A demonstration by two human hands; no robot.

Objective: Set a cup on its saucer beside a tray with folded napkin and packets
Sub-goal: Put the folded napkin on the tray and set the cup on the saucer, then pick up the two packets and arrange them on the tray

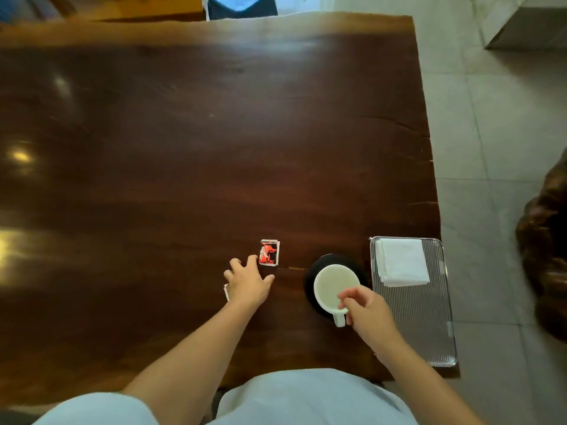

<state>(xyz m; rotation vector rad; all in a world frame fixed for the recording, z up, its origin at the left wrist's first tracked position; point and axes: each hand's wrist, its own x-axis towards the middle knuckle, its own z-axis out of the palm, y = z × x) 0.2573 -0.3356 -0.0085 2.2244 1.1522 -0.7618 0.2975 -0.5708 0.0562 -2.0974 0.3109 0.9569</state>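
Near the right edge of the worktop (184,133), the white cup (336,286) sits on its dark saucer (310,279), which lies just beside the metal tray (429,332). The cup looks like glazed ceramic: stiff, smooth, probably slippery and liable to chip, though light enough for one hand. Its handle (339,319) points toward the person and seems the surest place to hold it; the rim is the second choice. The right hand (368,311) is at that near rim, fingers pinched narrow just above the handle, though I cannot tell whether they grip the cup or only touch it. The saucer shows past the cup mostly on the far and left sides, so the cup may sit a little off centre.

On the tray's far end lies a folded white napkin (402,262); the ribbed near part is bare. The packets are not on the tray. A red packet (269,253) lies on the wood to the left of the saucer, and the left hand (247,283), fingers spread wide, reaches for it with one fingertip just at its edge. A second packet (226,292) peeks out from under that hand. Nothing stands between the packets and the tray except the cup and saucer.
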